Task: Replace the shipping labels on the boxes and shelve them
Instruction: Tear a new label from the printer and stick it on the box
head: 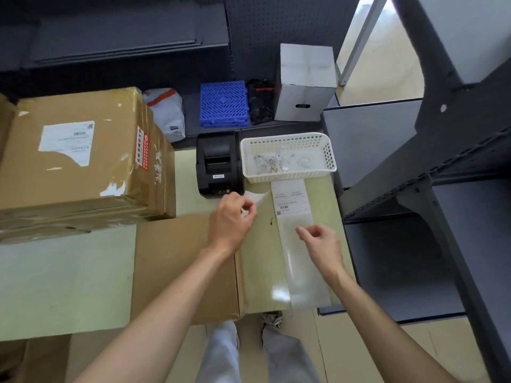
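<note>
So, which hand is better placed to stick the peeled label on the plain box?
Left. The left hand already pinches the peeled label directly above the plain box; the right hand rests on the backing strip.

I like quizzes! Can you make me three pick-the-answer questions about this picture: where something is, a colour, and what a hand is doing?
1. Where is the white basket?
A. right of the black printer
B. on the big box
C. on the floor

2. What colour is the plastic grid?
A. red
B. blue
C. green

3. What is the left hand doing?
A. lying flat
B. pinching a peeled label
C. holding scissors

Answers: 1 A, they stand side by side on the table. 2 B, it is bright blue. 3 B, its fingers grip the label's edge.
</note>
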